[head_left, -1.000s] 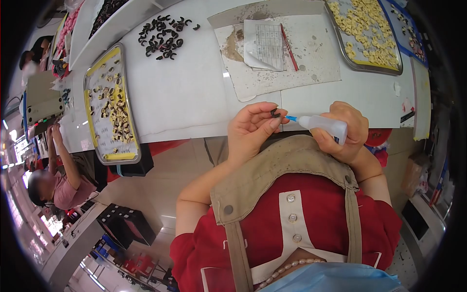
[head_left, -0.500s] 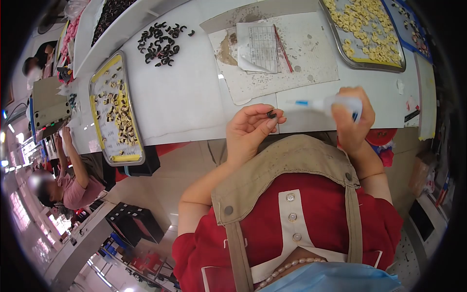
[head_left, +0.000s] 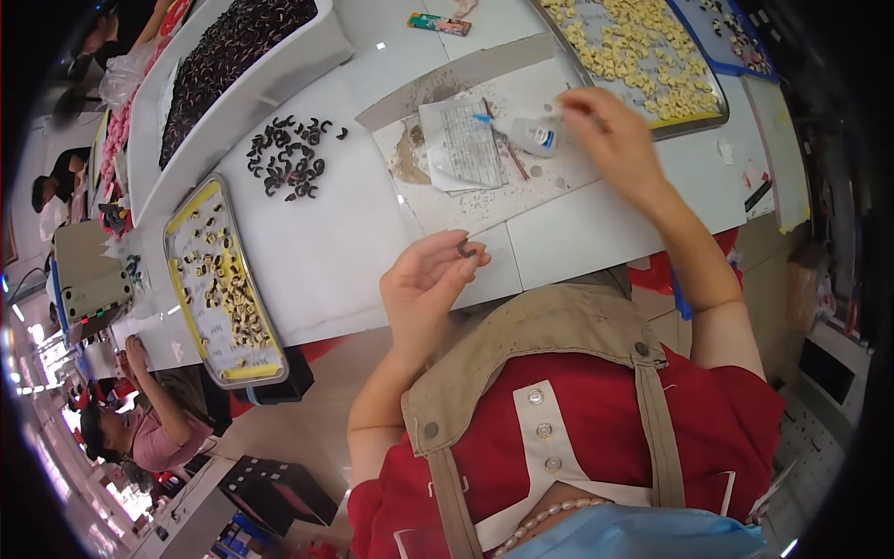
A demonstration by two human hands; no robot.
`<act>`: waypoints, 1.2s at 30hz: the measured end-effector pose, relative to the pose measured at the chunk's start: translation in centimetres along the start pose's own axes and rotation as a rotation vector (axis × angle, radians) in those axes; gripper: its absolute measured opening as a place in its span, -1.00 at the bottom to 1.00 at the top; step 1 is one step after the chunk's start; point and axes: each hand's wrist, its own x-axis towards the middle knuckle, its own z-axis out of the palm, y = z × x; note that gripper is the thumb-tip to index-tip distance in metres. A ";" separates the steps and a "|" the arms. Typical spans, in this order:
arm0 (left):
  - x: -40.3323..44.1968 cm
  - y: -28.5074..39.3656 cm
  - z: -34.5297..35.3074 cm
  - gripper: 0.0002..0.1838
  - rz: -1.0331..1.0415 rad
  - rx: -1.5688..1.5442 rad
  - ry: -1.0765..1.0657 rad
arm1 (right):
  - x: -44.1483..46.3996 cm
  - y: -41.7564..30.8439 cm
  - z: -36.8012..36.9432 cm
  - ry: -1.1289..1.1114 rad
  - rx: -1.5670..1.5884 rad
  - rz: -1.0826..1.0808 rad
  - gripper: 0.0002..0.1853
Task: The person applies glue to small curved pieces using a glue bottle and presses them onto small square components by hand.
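Note:
My left hand (head_left: 424, 289) is closed at the front edge of the white table, pinching a small dark curved piece (head_left: 467, 251) between thumb and fingertips. Beyond it, on the stained cardboard (head_left: 475, 212), lies a small white squeeze bottle (head_left: 533, 137) with a blue tip, on its side beside a printed sheet (head_left: 461, 149) and a thin red stick (head_left: 517, 163). My right hand (head_left: 615, 140) hovers just right of the bottle, apart from it, fingers loosely bent and nothing visible in them. Close beyond that hand is a metal tray (head_left: 712, 101) of small pale-yellow pieces (head_left: 643, 56).
Loose dark curved pieces (head_left: 289, 158) form a pile left of the cardboard. Another tray (head_left: 172, 256) holds yellow-and-dark pieces. Behind stands a white bin (head_left: 321, 42) full of dark pieces. A blue tray (head_left: 689, 14) sits far right; a co-worker (head_left: 154, 433) sits at left.
My right hand has let go of the bottle, which now lies on the cardboard, and has moved toward the yellow-piece tray. My left hand still holds the dark piece. The view has shifted.

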 end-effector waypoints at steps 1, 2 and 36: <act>0.1 -0.2 -0.2 -0.72 -0.013 -0.014 0.000 | 0.0 0.4 -1.4 0.011 0.007 0.099 -0.80; 0.1 -0.5 -0.4 -0.72 -0.027 -0.027 0.002 | 0.3 1.2 -2.9 -0.029 -0.061 0.140 -0.81; 0.5 -2.1 2.1 -0.69 -0.354 -0.479 -0.067 | -2.8 -7.1 0.6 -0.351 0.232 -0.473 -0.49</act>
